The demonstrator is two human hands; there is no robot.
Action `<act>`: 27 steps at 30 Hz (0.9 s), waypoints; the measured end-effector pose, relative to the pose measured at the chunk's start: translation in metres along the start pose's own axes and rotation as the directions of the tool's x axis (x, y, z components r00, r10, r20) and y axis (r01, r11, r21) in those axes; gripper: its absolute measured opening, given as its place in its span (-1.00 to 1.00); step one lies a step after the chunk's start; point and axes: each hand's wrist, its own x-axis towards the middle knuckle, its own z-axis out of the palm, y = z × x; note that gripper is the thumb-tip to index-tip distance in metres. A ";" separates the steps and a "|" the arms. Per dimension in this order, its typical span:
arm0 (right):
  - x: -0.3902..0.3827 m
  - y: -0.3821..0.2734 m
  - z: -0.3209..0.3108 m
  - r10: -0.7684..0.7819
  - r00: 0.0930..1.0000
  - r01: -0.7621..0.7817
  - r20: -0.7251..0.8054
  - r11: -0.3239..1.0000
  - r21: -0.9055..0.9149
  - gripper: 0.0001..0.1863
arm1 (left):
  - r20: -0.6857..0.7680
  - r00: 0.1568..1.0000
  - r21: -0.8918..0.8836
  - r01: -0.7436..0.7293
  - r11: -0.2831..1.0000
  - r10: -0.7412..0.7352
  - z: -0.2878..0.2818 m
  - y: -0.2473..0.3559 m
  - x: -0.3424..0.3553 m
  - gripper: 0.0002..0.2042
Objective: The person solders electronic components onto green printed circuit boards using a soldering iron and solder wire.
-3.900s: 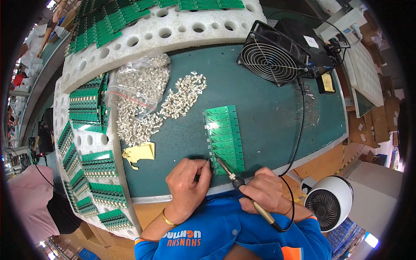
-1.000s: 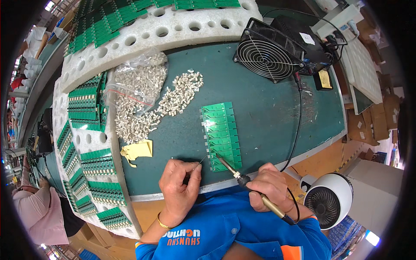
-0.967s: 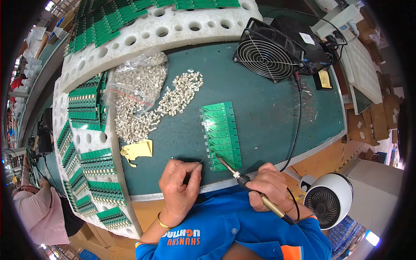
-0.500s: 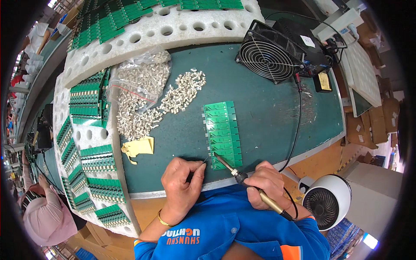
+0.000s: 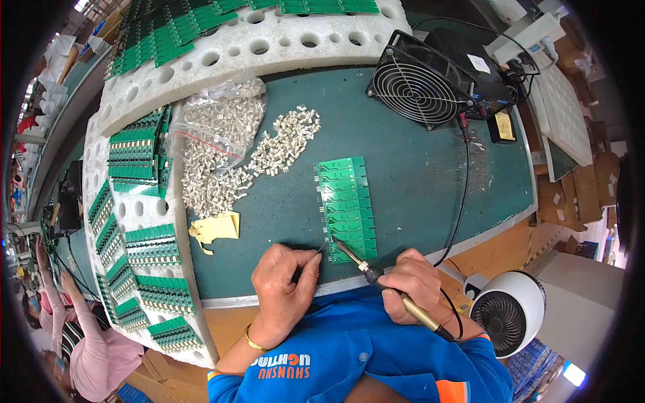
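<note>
A green circuit board panel (image 5: 348, 195) lies on the teal work mat in front of me, with white connectors and their pins along its left edge. My right hand (image 5: 413, 285) is closed round a soldering iron (image 5: 371, 272), its tip on the lower left part of the panel. Between thumb and forefinger, my left hand (image 5: 285, 282) pinches a thin solder wire (image 5: 323, 248), whose end reaches toward the iron's tip. Whether wire and tip touch is too small to tell.
Loose white connectors (image 5: 279, 144) spill from a clear plastic bag (image 5: 222, 111). White foam (image 5: 158, 205) holding several finished boards borders the mat. A black fan (image 5: 420, 84) stands at the back right; the iron's cable (image 5: 465, 195) curves past it. A yellow paper (image 5: 218, 227) lies left.
My hands, the iron and the panel look almost unmoved. At the far left, a person in pink has shifted, and more of their arms shows.
</note>
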 end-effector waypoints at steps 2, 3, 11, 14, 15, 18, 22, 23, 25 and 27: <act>0.001 0.000 -0.001 0.000 1.000 0.000 0.007 1.000 0.000 -0.85 | 0.002 1.000 0.010 -0.004 1.000 0.004 0.000 0.001 0.000 -0.90; 0.001 0.000 -0.001 0.000 1.000 0.000 0.014 1.000 -0.001 -0.85 | -0.013 1.000 0.012 0.001 1.000 0.000 0.000 0.002 0.001 -0.91; 0.000 0.001 -0.001 -0.006 1.000 0.007 0.024 1.000 -0.013 -0.84 | -0.037 0.999 0.024 0.000 1.000 0.001 0.003 0.002 0.002 -0.90; 0.000 0.001 -0.001 -0.025 0.999 0.026 0.030 0.999 -0.038 -0.83 | -0.031 0.999 0.026 -0.006 1.000 0.007 0.003 0.002 0.002 -0.90; 0.000 0.001 0.000 -0.027 0.999 0.028 0.034 0.999 -0.040 -0.83 | -0.031 1.000 0.027 -0.005 1.000 0.006 0.003 0.001 0.001 -0.90; -0.001 0.000 -0.001 -0.028 0.998 0.030 0.051 0.998 -0.050 -0.82 | -0.019 1.000 0.033 -0.023 0.999 0.023 0.003 -0.001 0.000 -0.90; -0.002 -0.001 -0.003 -0.032 0.995 0.038 0.090 0.997 -0.063 -0.79 | 0.005 0.999 0.036 -0.038 0.999 0.038 0.002 -0.002 -0.001 -0.89; -0.003 -0.002 -0.004 -0.033 0.995 0.038 0.090 0.997 -0.062 -0.79 | 0.004 0.999 0.037 -0.038 0.999 0.038 0.002 -0.002 -0.001 -0.89; -0.003 -0.002 -0.005 -0.031 0.993 0.038 0.114 0.997 -0.064 -0.77 | -0.002 0.999 0.036 -0.043 0.998 0.043 0.002 -0.002 -0.002 -0.89; -0.003 -0.003 -0.005 -0.029 0.992 0.037 0.126 0.997 -0.069 -0.79 | -0.007 0.999 0.038 -0.051 0.998 0.051 0.003 -0.002 -0.001 -0.89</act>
